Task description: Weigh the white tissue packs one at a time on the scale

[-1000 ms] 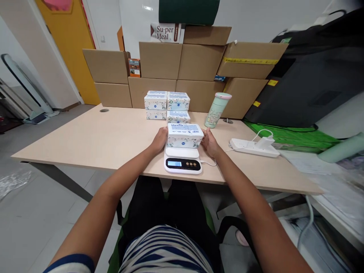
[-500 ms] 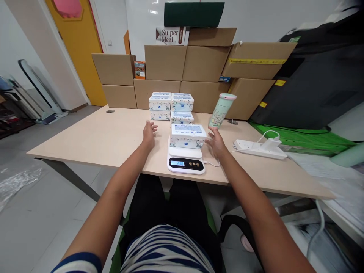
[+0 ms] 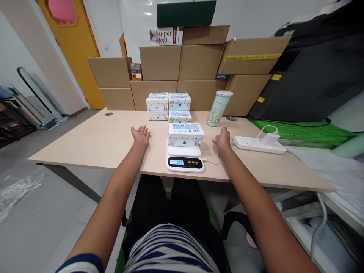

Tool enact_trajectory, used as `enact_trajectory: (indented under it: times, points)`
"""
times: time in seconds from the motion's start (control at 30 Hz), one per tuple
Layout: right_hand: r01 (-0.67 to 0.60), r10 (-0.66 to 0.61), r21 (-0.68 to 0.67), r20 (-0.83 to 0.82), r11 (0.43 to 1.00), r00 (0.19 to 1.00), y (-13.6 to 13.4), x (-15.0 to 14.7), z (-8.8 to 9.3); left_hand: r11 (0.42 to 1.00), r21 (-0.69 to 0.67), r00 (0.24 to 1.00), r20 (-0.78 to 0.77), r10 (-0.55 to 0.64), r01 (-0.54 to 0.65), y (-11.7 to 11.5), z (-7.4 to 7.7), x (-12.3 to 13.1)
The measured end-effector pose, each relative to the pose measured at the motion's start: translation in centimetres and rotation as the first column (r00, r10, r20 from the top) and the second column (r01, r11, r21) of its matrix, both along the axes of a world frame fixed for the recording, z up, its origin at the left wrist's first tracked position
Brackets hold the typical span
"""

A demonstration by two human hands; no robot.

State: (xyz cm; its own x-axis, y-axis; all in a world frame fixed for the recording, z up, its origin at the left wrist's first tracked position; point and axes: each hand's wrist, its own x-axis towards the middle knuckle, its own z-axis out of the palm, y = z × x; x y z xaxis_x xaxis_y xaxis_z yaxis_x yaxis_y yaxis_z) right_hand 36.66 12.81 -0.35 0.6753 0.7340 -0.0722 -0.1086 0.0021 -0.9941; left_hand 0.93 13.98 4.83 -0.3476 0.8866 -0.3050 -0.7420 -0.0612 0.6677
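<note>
A white tissue pack (image 3: 185, 134) with a floral print lies on a white digital scale (image 3: 184, 161) near the front edge of the beige table (image 3: 99, 142). The scale's display is lit. My left hand (image 3: 140, 135) rests palm up on the table to the left of the pack, fingers spread, holding nothing. My right hand (image 3: 222, 139) is open to the right of the pack, apart from it, close to the scale's white cable. Behind the scale stands a stack of several similar tissue packs (image 3: 168, 106).
A pale green bottle (image 3: 217, 109) with a pink lid stands right of the stack. A white power strip (image 3: 258, 144) with a plugged charger lies at the right. Cardboard boxes (image 3: 182, 64) line the table's back edge. Black and green covers lie at the far right.
Both hands let go of the tissue pack on the scale and moved outward to either side. My left hand turned palm up. The scale's reading changed.
</note>
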Motion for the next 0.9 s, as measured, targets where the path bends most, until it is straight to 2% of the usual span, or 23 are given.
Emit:
enact_trajectory:
  times: [0.27,0.53,0.9]
  points:
    - [-0.045,0.044,0.059,0.010,0.997,0.999,-0.6,-0.5,0.6,1.000,-0.002,1.000,0.024,0.006,-0.006,-0.1,-0.1,0.1]
    - [-0.060,0.060,0.023,0.013,0.998,0.998,-0.9,-0.4,1.1,1.000,-0.008,1.000,0.015,0.002,-0.001,0.0,0.0,0.0]
    - [-0.023,0.023,0.037,-0.008,0.999,1.000,-0.6,-0.2,0.9,1.000,-0.018,1.000,-0.004,-0.016,0.016,0.0,-0.1,0.3]
